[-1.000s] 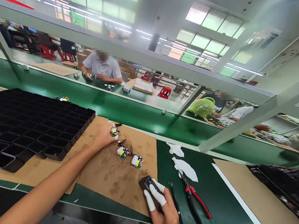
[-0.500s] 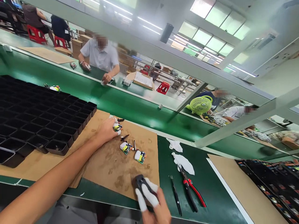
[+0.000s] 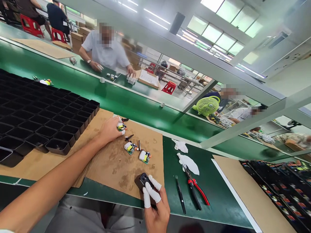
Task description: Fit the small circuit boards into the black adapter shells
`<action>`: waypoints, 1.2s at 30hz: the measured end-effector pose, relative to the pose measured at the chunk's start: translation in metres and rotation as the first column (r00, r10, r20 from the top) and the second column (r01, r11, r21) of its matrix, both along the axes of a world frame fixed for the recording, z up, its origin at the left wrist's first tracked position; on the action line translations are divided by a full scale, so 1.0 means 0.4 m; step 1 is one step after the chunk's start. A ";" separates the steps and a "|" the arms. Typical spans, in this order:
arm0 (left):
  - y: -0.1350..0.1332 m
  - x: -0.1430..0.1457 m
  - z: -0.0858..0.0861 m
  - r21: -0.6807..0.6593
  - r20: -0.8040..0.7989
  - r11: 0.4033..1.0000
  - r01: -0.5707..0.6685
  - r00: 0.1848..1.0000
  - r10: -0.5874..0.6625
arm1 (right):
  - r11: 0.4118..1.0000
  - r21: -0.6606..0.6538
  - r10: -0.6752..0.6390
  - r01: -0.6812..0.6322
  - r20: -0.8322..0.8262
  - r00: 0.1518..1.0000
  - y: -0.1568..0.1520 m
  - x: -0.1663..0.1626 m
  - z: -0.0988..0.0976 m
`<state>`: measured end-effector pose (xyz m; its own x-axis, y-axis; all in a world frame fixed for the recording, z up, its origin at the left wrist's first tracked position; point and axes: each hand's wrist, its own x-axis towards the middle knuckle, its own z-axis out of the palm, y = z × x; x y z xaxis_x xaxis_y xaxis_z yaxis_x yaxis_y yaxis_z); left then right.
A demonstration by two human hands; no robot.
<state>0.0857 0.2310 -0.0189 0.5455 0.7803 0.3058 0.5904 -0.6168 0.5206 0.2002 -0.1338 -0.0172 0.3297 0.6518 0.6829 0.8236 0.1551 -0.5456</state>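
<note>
My left hand (image 3: 110, 130) reaches across the cardboard, its white-cotted fingers closed around a small circuit board (image 3: 121, 126) with white and yellow parts. Near the front edge, my right hand (image 3: 157, 204) grips a black plastic case (image 3: 141, 182), tilted, with an opening in its end. White finger cots cover that hand's fingertips. Between the hands lie two more circuit boards on the cardboard sheet (image 3: 109, 171): one board (image 3: 130, 148) sits closer to my left hand, the other board (image 3: 144, 156) further right. Dark strips stick out beside them.
Rows of black cases (image 3: 58, 147) stand on the left. Tweezers (image 3: 180, 194), red-black pliers (image 3: 194, 187) and white cots (image 3: 190, 163) lie on the right. Trays of boards (image 3: 279, 191) occupy the far right. Beyond the green channel (image 3: 116, 100), a co-worker (image 3: 107, 48) sits opposite.
My right hand has turned the black case so its end opening shows, and lifted it slightly up and left. My left hand stays at the circuit board. The co-worker opposite has shifted their hands.
</note>
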 end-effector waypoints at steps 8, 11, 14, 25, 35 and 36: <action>0.007 0.003 -0.006 0.002 0.005 1.000 0.015 1.000 -0.015 | 0.990 -0.141 0.012 -0.029 -0.120 0.993 -0.003 0.032 0.021; 0.008 0.003 -0.007 0.001 0.002 1.000 0.015 1.000 -0.015 | 0.985 -0.152 0.071 -0.076 -0.037 0.997 -0.004 0.046 0.033; 0.008 0.002 -0.006 0.002 -0.003 1.000 0.009 1.000 -0.009 | 0.977 -0.182 0.134 -0.116 0.088 0.987 -0.006 0.060 0.049; 0.006 0.002 0.003 0.004 -0.019 1.000 0.025 1.000 -0.025 | 0.995 -0.101 -0.057 -0.024 -0.721 0.690 0.010 0.015 0.028; -0.008 -0.011 0.018 -0.031 -0.006 0.999 0.013 1.000 -0.014 | 0.980 0.159 0.178 0.121 -0.969 -0.169 0.006 -0.073 -0.021; -0.008 -0.011 0.018 -0.031 -0.006 0.999 0.014 1.000 -0.014 | 0.981 0.164 0.180 0.108 -0.970 -0.164 0.001 -0.067 -0.019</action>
<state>0.0811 0.2278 -0.0116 0.5584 0.7815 0.2784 0.5850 -0.6089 0.5358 0.1734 -0.1335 -0.0246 0.6860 0.6454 -0.3359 -0.6531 0.3428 -0.6752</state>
